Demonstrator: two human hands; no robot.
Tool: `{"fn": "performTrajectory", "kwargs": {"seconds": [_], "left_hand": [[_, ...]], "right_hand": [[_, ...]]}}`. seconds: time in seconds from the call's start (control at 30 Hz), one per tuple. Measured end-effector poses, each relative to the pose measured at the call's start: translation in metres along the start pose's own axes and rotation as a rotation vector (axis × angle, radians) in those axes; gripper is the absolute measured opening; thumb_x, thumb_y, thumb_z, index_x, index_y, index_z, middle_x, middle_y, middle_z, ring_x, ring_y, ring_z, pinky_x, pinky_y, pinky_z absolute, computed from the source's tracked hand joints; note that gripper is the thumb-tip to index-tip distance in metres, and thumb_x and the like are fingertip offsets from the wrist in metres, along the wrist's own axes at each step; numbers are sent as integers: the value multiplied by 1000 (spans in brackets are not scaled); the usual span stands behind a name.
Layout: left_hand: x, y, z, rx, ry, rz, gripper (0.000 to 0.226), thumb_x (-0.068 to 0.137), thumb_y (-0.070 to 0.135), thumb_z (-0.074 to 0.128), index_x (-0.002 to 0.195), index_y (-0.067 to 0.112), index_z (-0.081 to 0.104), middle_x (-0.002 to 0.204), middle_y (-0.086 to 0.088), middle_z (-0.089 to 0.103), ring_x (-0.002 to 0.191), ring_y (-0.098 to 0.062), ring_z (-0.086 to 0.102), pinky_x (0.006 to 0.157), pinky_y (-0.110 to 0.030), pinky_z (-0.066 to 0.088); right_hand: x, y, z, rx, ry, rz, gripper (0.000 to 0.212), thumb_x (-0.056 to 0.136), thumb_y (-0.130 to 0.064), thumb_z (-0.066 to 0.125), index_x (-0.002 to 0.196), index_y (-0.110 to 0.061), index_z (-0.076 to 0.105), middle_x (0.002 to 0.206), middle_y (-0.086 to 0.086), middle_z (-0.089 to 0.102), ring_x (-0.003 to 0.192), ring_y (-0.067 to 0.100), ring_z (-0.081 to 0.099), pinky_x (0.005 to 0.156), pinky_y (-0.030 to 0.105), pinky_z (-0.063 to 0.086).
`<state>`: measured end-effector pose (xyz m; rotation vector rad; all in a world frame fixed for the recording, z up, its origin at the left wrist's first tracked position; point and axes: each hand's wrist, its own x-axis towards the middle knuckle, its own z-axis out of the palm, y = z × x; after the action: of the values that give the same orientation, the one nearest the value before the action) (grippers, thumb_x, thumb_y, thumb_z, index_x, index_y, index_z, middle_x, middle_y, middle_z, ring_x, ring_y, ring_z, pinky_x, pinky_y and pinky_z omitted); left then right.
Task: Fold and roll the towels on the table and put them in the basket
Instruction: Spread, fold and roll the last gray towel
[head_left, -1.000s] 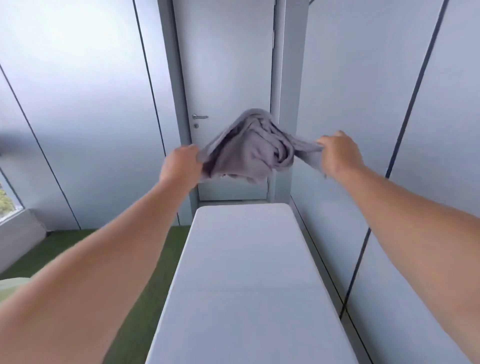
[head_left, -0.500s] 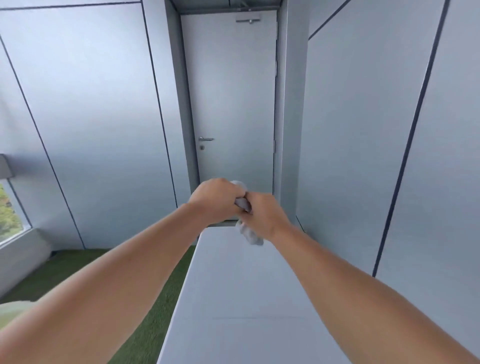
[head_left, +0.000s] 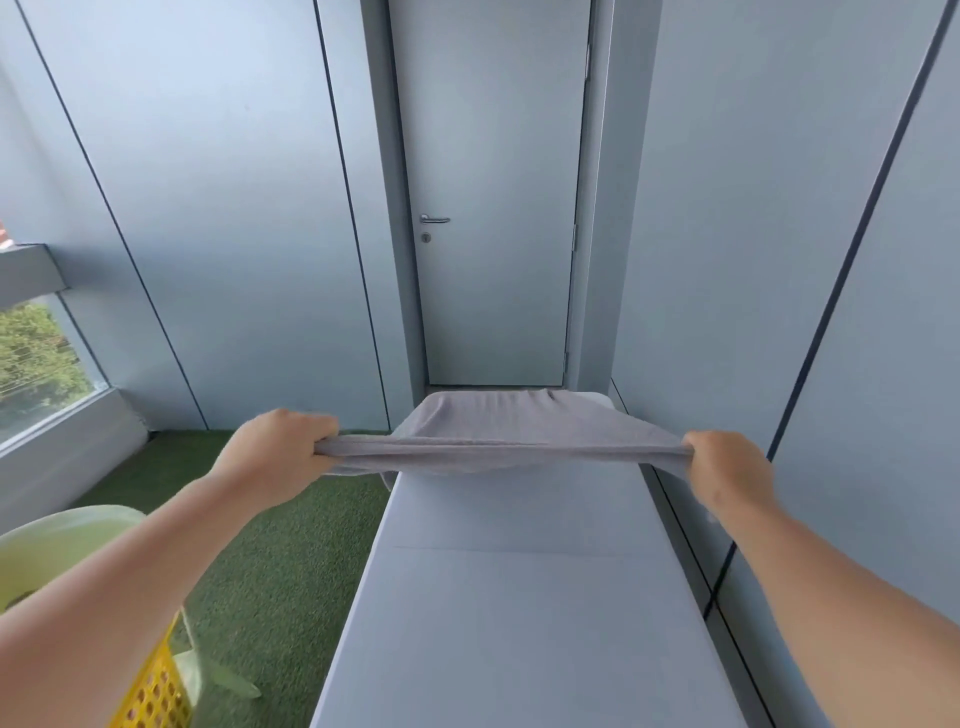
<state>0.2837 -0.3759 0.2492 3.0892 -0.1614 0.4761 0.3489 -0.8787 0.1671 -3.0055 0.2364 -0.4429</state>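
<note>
Towel (head_left: 509, 434), grey and thin, hangs stretched between both hands over the far end of the white surface (head_left: 519, 597). Its far part lies spread on the far end of that surface, and its near edge is pulled taut in the air from left to right.

The left hand (head_left: 280, 457) has its fingers curled round the left corner, which is bunched into the fist just off the left side of the surface. The right hand (head_left: 727, 473) grips the right corner the same way, just past the right side.

The cloth looks light, soft and limp. It has no stiffness of its own and keeps a straight edge only under pull. It is neither fragile nor likely to slip, since the nap should catch on skin. The corners look like the best hold, because a grip in the middle would let it sag and crumple. Once rolled it will probably want to spring open, so one hand wrapped round the whole roll seems the safest way to carry it.

A yellow lattice basket (head_left: 156, 691) sits near left, partly hidden by the left forearm, with a pale green rounded thing (head_left: 62, 545) beside it that I cannot identify. Grass-green floor (head_left: 291, 545) runs along the left of the surface. A closed door (head_left: 498, 156) stands at the far end, with a window (head_left: 36, 353) far left.
</note>
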Motion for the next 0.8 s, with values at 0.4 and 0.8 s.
{"fn": "performTrajectory", "kwargs": {"seconds": [0.4,0.8], "left_hand": [[-147,11,137,-115,-239,-39,33,88,29,66,72,28,37,73,11,51,63,-2,48,53,-26,33],[-296,7,201,-132,-337,-111,39,82,39,78,76,32,41,77,14,47,78,-9,45,55,-29,39]], "right_hand": [[-140,130,54,-73,-137,44,24,74,1,62,79,-22,67,84,-1,52,70,30,59,55,31,38],[-287,191,117,-56,-81,-203,41,45,14,73,62,-23,67,66,-11,51,74,20,38,50,34,44]]}}
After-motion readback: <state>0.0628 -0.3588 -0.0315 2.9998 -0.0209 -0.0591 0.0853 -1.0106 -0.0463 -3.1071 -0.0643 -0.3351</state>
